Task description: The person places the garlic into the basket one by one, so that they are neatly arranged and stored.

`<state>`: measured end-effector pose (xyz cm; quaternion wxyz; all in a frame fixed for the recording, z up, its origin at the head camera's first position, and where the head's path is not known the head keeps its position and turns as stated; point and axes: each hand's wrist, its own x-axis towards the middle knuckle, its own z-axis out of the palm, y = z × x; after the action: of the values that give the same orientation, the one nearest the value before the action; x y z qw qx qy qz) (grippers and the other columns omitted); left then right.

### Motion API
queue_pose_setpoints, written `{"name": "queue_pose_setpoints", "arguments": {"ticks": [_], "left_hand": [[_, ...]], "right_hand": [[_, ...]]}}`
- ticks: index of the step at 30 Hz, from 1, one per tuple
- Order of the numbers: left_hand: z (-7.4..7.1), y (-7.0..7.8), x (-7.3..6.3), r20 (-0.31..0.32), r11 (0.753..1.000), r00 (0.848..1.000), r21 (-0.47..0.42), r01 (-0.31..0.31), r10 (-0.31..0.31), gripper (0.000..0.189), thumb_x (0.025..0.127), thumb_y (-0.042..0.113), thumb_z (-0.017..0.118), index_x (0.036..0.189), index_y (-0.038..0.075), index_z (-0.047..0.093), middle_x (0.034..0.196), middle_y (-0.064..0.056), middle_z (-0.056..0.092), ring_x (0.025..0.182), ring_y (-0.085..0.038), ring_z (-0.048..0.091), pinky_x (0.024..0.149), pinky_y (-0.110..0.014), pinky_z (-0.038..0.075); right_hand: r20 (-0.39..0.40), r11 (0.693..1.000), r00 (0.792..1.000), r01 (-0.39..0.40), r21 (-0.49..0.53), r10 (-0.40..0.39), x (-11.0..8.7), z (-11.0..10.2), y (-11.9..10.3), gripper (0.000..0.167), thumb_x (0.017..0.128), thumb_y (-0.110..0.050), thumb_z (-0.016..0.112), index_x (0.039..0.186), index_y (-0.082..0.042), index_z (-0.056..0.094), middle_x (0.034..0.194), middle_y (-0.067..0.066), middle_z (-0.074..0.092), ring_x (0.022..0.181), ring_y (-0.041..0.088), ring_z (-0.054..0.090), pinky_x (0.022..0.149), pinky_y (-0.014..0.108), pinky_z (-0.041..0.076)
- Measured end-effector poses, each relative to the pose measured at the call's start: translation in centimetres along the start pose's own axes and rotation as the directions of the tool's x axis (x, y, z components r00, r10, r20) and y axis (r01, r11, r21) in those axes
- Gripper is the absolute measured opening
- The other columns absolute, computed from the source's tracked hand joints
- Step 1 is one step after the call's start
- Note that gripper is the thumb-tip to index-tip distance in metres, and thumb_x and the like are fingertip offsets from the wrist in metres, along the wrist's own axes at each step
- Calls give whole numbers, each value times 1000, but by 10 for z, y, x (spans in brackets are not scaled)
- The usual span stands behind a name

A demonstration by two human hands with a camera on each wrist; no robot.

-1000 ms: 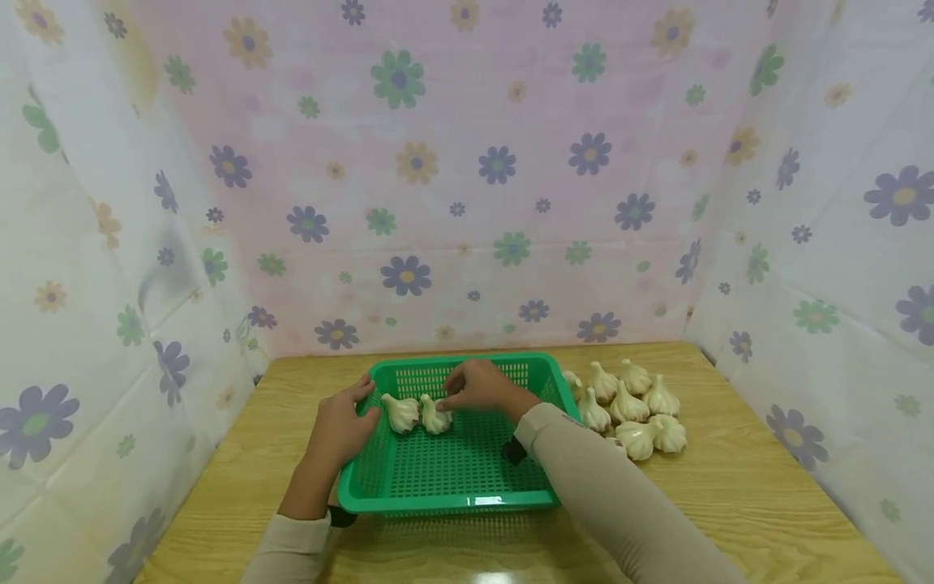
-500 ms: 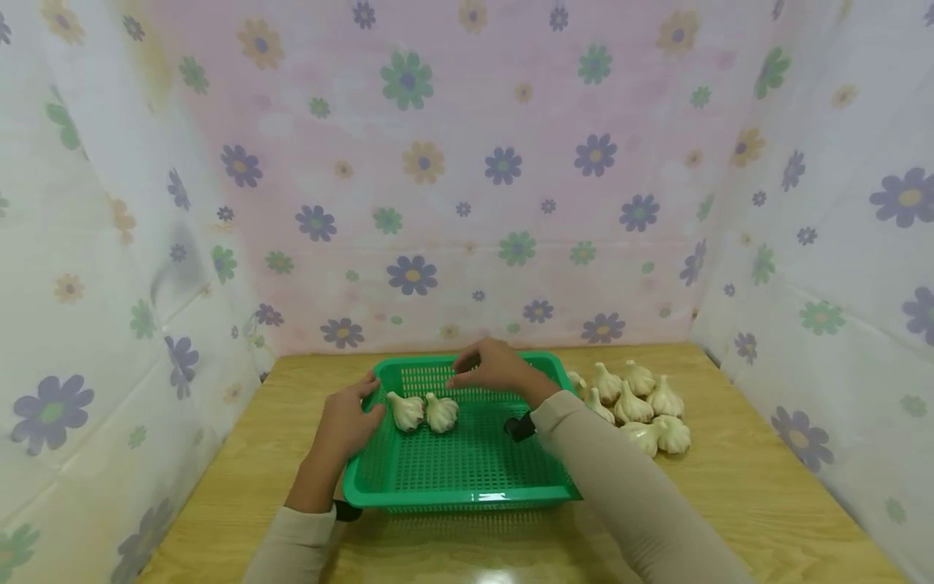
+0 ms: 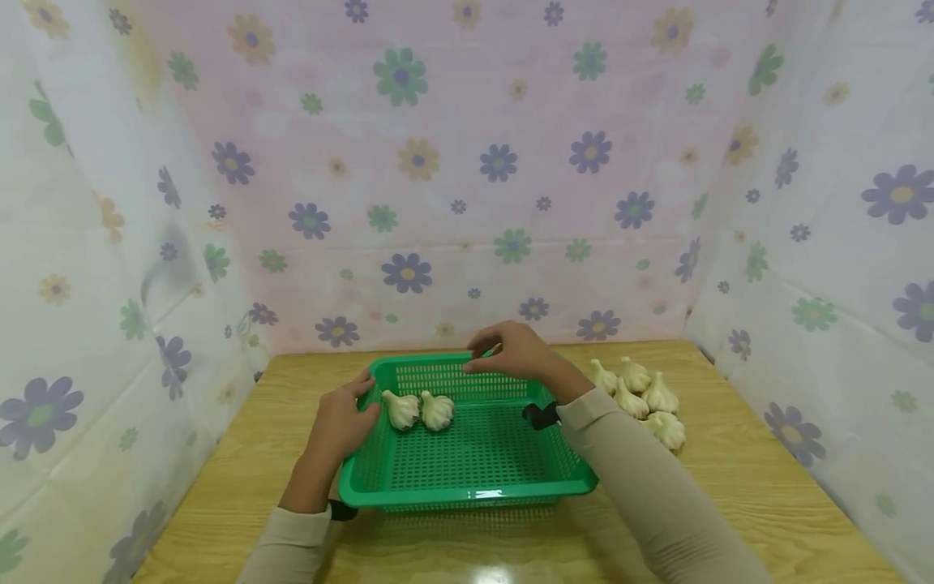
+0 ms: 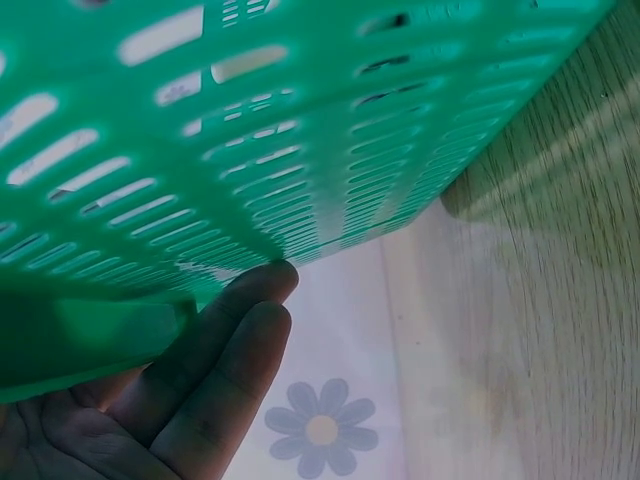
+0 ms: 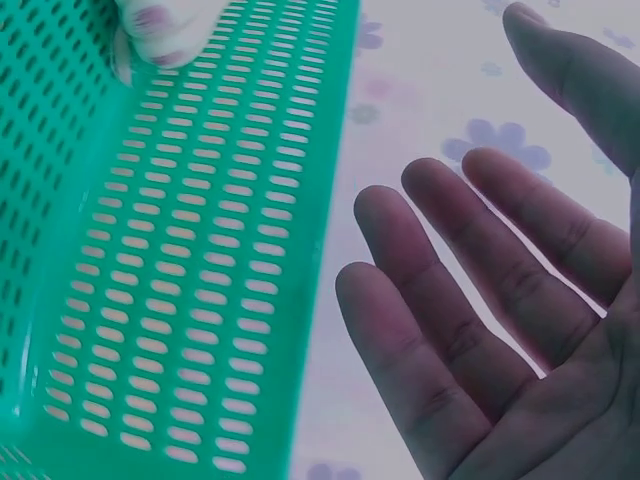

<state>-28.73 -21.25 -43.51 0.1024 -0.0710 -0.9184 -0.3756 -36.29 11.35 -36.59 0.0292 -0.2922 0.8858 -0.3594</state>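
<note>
The left hand [image 3: 339, 426] holds the left rim of a green plastic basket [image 3: 467, 493], thumb over the inner side. In the left wrist view its fingers [image 4: 235, 375] lie along the outside of the slotted wall. Two garlic bulbs, one at the left [image 3: 400, 410] and one beside it [image 3: 438, 411], sit in the basket's left part. Over the far rim hovers the right hand [image 3: 514, 353], holding nothing. Its fingers are spread and relaxed in the right wrist view, where part of a bulb [image 5: 170, 35] shows in the basket.
To the right of the basket, several more garlic bulbs [image 3: 631, 397] stand grouped on the wooden table [image 3: 730, 487], partly hidden by the right sleeve [image 3: 642, 478]. Flowered cloth [image 3: 467, 203] encloses the table at the back and both sides.
The right hand has left the right-hand bulb in the basket, rising and moving right toward the far rim with its fingers empty. The left hand stays on the left rim.
</note>
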Motion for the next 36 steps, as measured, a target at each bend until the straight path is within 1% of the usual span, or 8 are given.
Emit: {"name": "queue_pose_setpoints", "arguments": {"ticks": [4,7,11,15,23,27,31,36], "left_hand": [[1,-1,0,-3,1000,1000,3,-1,1,55,96,11,61,149,0,53,162,-13,43,37,-12,27,37,-24,33],[1,-1,0,3,1000,1000,-3,-1,1,54,97,11,61,149,0,53,163,-13,42,37,-12,26,37,-24,33],[1,-2,0,12,1000,1000,-16,-1,1,55,97,12,61,150,0,52,164,-14,40,36,-11,26,37,-23,33],[0,-2,-1,3,1000,1000,-5,-8,8,55,97,12,60,150,0,52,163,-14,41,35,-11,26,37,-22,33],[-1,1,0,12,1000,1000,10,-1,1,54,98,13,61,150,0,53,164,-12,40,37,-12,26,39,-22,32],[-1,1,1,14,1000,1000,19,1,-1,55,98,13,60,151,1,52,164,-11,39,37,-12,26,38,-23,32],[-1,1,1,15,1000,1000,19,1,-1,55,98,13,60,151,2,52,164,-12,40,37,-12,26,39,-23,32],[0,0,1,13,1000,1000,17,-8,8,55,98,13,60,150,0,52,163,-14,41,37,-12,27,38,-23,32]], "right_hand": [[-13,1000,1000,5,10,-5,-13,-9,-2,55,87,-47,82,135,-25,68,121,1,75,110,23,72,90,41,60],[-25,1000,1000,10,16,-9,-22,-15,-1,61,87,-47,82,141,-25,64,122,-1,75,108,22,74,88,40,61],[-42,999,999,28,16,-28,-35,-24,0,63,87,-46,82,142,-24,64,124,3,74,105,19,75,86,40,61],[-65,999,997,48,8,-48,-50,-32,2,61,87,-44,82,142,-23,64,126,7,74,103,20,75,85,41,61],[-152,999,988,17,28,-13,-92,-46,21,57,88,-47,80,140,-27,65,129,4,71,109,21,73,86,40,61],[-196,1000,981,20,22,-16,-109,-51,32,53,90,-44,79,138,-28,65,129,5,71,109,21,73,85,37,61],[-215,1000,977,-6,14,8,-123,-54,42,51,90,-44,78,137,-29,66,129,3,71,109,20,73,83,31,61],[-241,999,969,-41,20,45,-142,-59,56,52,92,-43,77,140,-27,64,133,5,70,110,25,72,80,29,61]]}}
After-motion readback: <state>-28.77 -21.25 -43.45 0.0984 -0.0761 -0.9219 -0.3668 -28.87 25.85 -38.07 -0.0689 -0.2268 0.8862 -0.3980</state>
